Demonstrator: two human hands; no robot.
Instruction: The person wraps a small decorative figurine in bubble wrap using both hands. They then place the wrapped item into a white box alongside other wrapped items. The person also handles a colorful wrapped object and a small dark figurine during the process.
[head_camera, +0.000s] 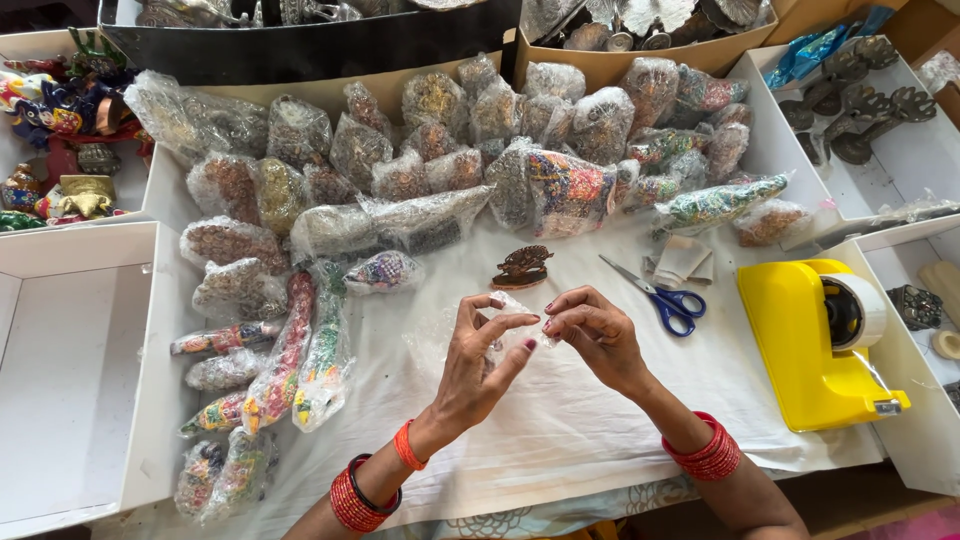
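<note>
Clear, crinkly plastic film (520, 325) sits pinched between our left hand (478, 365) and right hand (597, 335), just below the small dark carved figurine (522, 266); it looks feather-light, limp and slippery, best gripped by its edges.

Your left hand (478, 362) has red bangles and an orange band on its wrist. Your right hand (597, 337) wears red bangles too. Your nails are painted dark red, and your arms are bare.
</note>
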